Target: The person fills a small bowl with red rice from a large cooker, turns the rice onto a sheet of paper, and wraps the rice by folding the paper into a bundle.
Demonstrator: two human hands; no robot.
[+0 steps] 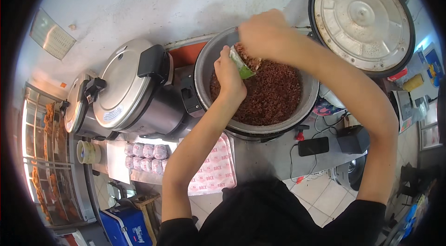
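A large rice cooker pot [310, 98] stands before me with its lid [362, 12] raised, holding dark reddish-brown cooked rice [268, 96]. Over the pot, my left hand [230, 75] grips a green and white cup [240, 63] that is tilted and filled with the same rice. My right hand [263, 33], blurred by motion, is just above and to the right of the cup's mouth. Its fingers curl down, and whether it holds a utensil is hidden.
Two closed cookers [118, 89] [75, 103] stand left. Wrapped rice packs [148, 157] and printed wrapping sheets [216, 173] lie nearer me. A phone [313, 146] with cables and a black box [352, 140] are right of the pot. A glass food cabinet [52, 162] is far left.
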